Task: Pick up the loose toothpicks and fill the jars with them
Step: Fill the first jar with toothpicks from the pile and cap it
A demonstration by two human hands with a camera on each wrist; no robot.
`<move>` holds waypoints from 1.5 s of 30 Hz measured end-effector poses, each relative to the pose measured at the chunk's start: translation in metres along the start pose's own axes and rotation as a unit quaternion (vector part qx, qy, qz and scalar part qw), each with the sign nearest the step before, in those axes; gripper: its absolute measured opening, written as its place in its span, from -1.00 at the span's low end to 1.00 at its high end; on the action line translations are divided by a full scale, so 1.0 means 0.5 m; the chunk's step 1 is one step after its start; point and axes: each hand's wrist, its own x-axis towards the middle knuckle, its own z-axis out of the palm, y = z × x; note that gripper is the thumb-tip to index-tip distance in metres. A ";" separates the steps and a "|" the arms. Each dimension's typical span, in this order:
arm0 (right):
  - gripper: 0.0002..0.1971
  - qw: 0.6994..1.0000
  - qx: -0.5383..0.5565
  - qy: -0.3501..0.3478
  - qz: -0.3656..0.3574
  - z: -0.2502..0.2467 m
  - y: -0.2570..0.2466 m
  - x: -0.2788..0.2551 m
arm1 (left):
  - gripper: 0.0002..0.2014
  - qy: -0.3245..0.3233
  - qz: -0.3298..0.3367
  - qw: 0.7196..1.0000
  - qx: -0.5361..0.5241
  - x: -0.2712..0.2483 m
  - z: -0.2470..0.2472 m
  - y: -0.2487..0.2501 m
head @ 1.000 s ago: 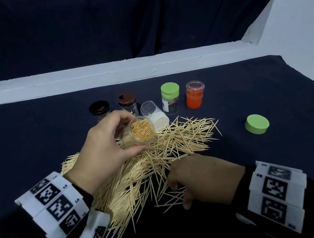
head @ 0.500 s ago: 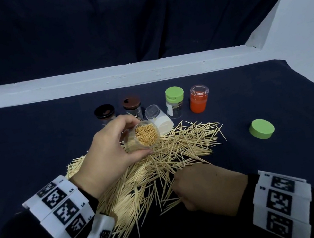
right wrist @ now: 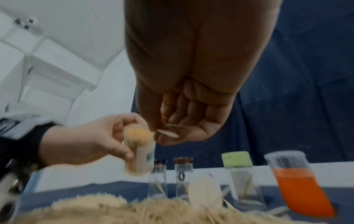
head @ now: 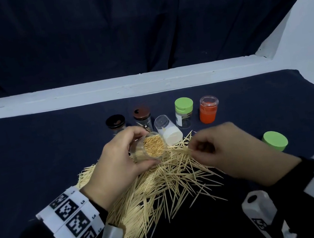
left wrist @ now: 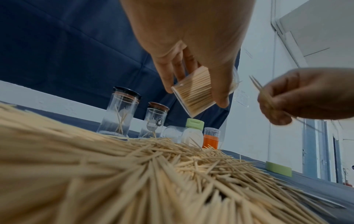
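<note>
Left hand [head: 118, 164] grips tilted, near-full jar [head: 150, 148] above the pile [head: 159, 188]; right hand [head: 225, 150] pinches toothpicks [left wrist: 262, 91] just right of its mouth: tight packing may deflect them, spilling back.

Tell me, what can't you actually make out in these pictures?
- How many thin wooden toothpicks the right hand pinches: motion blur in the head and right wrist views.
- The small clear plastic jar packed with toothpicks: the left hand covers most of its wall in the head view.
- The small print on the brown-lidded glass jar's round grey label: too small.
- The dark tablecloth under the heap of loose toothpicks: hidden.
</note>
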 end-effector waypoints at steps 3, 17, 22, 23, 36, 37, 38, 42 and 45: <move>-0.94 0.998 0.016 0.059 -0.012 -0.001 -0.022 0.016 | -0.45 -0.001 0.003 1.000 0.001 0.001 0.001 -0.001; -0.78 0.989 -0.148 -0.015 0.000 0.001 -0.083 0.057 | -0.42 0.012 0.035 0.997 0.061 0.001 0.003 -0.012; -0.80 0.974 -0.221 -0.044 -0.003 0.014 -0.092 0.074 | -0.43 -0.007 0.077 0.988 0.130 -0.001 0.005 -0.010; -0.81 0.973 -0.229 -0.041 0.001 0.014 -0.092 0.076 | -0.45 -0.009 0.082 0.988 0.130 -0.002 0.007 -0.006; -0.81 0.994 0.042 0.094 0.026 0.007 -0.094 0.074 | -0.44 0.005 0.071 0.994 0.078 -0.007 0.002 -0.001; -0.81 0.991 0.077 0.107 0.036 0.007 -0.089 0.073 | -0.44 0.007 0.070 0.995 0.076 -0.007 0.002 -0.001; -0.82 0.988 0.099 0.107 0.043 0.008 -0.086 0.072 | -0.43 0.008 0.069 0.995 0.074 -0.007 0.002 -0.001; -0.91 0.989 0.117 0.086 0.014 0.011 -0.086 0.073 | -0.41 0.005 0.067 0.995 0.074 -0.007 0.006 0.003; -0.86 0.992 0.090 0.090 0.007 0.021 -0.086 0.072 | -0.43 0.003 0.069 0.994 0.081 -0.006 0.006 0.003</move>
